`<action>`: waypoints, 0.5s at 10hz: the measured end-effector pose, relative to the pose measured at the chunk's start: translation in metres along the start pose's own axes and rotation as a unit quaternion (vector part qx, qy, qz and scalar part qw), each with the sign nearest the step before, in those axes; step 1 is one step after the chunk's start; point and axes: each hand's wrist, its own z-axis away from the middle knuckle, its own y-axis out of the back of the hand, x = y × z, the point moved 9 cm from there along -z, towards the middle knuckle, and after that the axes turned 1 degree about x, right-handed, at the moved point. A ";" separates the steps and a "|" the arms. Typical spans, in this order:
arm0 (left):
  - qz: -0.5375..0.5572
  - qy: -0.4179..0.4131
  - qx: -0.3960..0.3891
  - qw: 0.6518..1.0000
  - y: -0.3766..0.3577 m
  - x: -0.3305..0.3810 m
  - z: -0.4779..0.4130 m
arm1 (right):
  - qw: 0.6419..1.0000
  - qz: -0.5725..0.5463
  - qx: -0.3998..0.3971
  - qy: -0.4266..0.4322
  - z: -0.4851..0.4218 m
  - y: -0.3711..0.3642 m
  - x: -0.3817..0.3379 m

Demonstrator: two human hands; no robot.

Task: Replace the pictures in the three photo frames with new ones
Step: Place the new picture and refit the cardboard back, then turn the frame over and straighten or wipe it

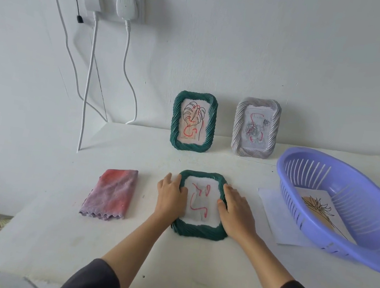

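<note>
A dark green photo frame (198, 231) lies flat on the white table, its window showing a pale surface with red scribbles. My left hand (171, 195) grips its left edge and my right hand (235, 211) grips its right edge, thumbs resting on the window. Behind it a second green frame (193, 122) stands against the wall with a leaf line drawing marked in red. To its right stands a grey frame (255, 127) holding a rose picture with red marks. A new picture (319, 210) with a plant drawing lies in the purple basket.
The purple slotted basket (341, 181) sits tilted at the right, partly on a white sheet (279, 218). A folded pink-purple cloth (110, 193) lies left of the flat frame. White cables (86, 94) hang from a wall socket down to the table's back left. The table's left edge drops to a tiled floor.
</note>
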 end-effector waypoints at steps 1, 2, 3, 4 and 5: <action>-0.025 -0.012 0.003 1.000 -0.002 -0.001 -0.001 | 1.000 0.020 0.005 -0.003 0.000 -0.002 0.002; -0.032 -0.019 0.011 0.999 -0.002 -0.002 -0.002 | 1.000 0.028 0.008 -0.004 0.000 -0.002 0.001; -0.045 -0.023 0.012 0.999 -0.003 -0.001 -0.003 | 1.000 0.029 0.007 -0.003 0.000 -0.003 0.001; -0.037 -0.030 0.010 0.999 0.002 -0.001 -0.003 | 1.000 0.026 0.006 -0.003 0.001 -0.003 0.002; -0.080 -0.009 0.098 0.992 0.040 -0.013 -0.010 | 1.000 0.022 0.006 -0.002 0.001 -0.003 0.002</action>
